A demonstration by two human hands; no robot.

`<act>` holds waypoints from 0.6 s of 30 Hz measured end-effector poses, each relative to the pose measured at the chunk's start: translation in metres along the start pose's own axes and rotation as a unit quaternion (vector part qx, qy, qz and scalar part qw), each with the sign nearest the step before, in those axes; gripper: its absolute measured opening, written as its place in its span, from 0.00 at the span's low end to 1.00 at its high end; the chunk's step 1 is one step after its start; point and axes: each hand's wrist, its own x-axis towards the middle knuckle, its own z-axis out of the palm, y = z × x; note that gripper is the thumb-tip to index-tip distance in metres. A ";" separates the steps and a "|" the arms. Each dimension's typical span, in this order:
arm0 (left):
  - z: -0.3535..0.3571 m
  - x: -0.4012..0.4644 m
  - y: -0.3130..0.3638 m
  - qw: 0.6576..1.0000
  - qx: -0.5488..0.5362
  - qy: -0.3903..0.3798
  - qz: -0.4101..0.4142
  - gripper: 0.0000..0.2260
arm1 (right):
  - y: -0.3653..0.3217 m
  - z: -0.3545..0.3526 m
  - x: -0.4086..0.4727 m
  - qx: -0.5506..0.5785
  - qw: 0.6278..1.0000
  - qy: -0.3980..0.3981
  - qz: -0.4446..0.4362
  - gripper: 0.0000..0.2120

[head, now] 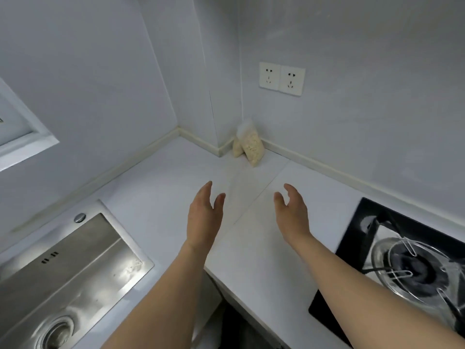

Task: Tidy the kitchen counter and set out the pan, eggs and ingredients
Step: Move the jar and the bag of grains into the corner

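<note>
Two clear bags of pale grain [249, 146] lean against the wall in the far corner of the white counter [156, 197]. My left hand [205, 215] and my right hand [293, 212] hover side by side over the middle of the counter, palms facing each other, fingers relaxed and holding nothing. Both hands are well short of the bags. No pan or eggs are in view.
A steel sink [65, 275] with a drain is set in the counter at the left. A black gas hob [412, 268] with a metal pan support lies at the right. A double wall socket [281, 78] sits above the corner. A window frame [22, 137] is at far left.
</note>
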 end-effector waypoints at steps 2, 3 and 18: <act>-0.002 0.036 -0.001 1.000 0.001 -0.003 0.006 0.24 | -0.009 0.008 0.024 -0.004 1.000 0.011 0.009 0.22; -0.001 0.062 -0.002 1.000 -0.001 -0.006 0.012 0.23 | -0.016 0.014 0.041 -0.004 1.000 0.019 0.010 0.22; 0.051 0.280 -0.010 0.993 -0.043 -0.111 0.011 0.20 | -0.094 0.085 0.235 -0.087 0.995 0.003 0.043 0.21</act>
